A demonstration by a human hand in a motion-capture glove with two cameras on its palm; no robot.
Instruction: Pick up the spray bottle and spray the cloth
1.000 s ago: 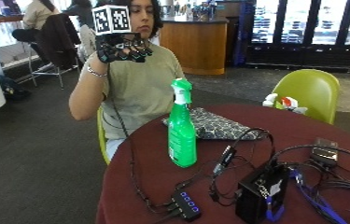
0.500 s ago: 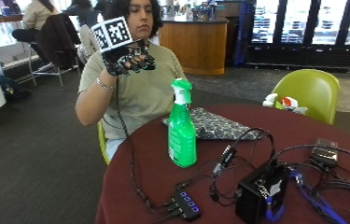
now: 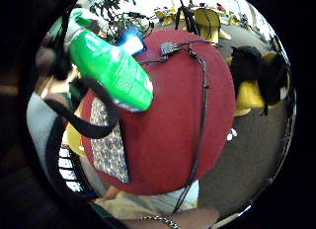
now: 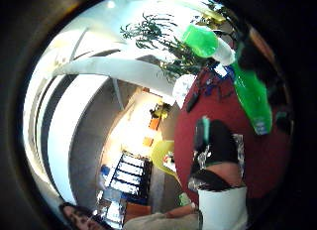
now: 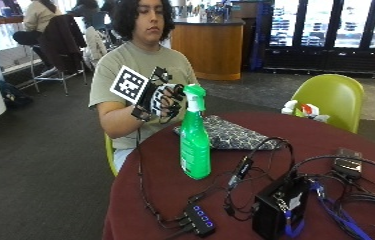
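Reaching in from the left, the gloved right hand [image 5: 162, 101] sits level w/ the head of the spray bottle [image 5: 194, 137], just beside it. Fingers look loosely curled and spread, nothing in them; can't tell from the outside view if they touch the neck yet, prob not.

Bottle stands upright on the round red table [image 5: 373, 145], directly right of the hand. In the little-finger palm view its green body [image 3: 111, 68] fills the near field, so the palm is close.

Cloth [image 5: 230, 134], patterned, lies flat on the table past the bottle, right of and below the hand, near the table edge by the person.

To do this step well, imo: close round the neck under the trigger head, not the cap, index free for the trigger. Lift straight up, since the bottle is tall and would tip if nudged sideways. Nozzle points right-ish, towards the cloth side, so little turning needed.

Cables [image 5: 253, 165] and a black box [image 5: 281, 210] lie further right; keep spray off them.
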